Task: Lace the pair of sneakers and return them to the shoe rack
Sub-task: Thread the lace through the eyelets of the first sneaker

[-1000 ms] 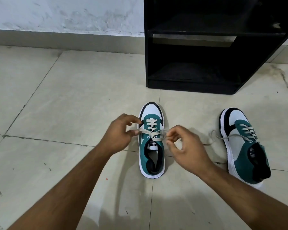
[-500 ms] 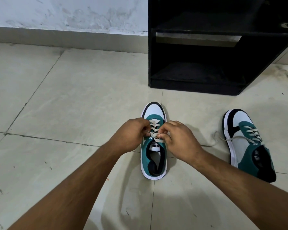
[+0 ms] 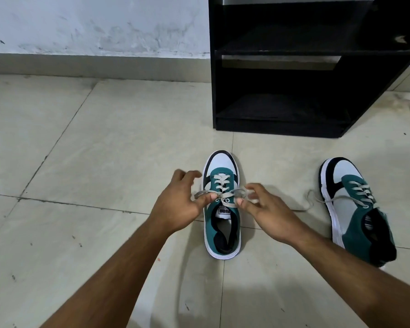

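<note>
I am counting two teal, white and black Puma sneakers on the tiled floor (image 3: 104, 138), two hands, and one black shoe rack (image 3: 294, 67) with two open shelves. The left hand (image 3: 175, 209) is pinching the left loop of the grey lace (image 3: 205, 193) between thumb and forefinger, its other fingers spread apart above. The right hand (image 3: 268, 211) is pinching the right loop of the same lace, just across the knot from the left grip. Between the two grips sits the near sneaker (image 3: 223, 209), flat on its sole, toe pointing toward the rack beyond it. The second sneaker (image 3: 355, 209) is lying well to the right of the right hand, its loose lace (image 3: 310, 202) trailing on the floor toward that hand without touching it.
</note>
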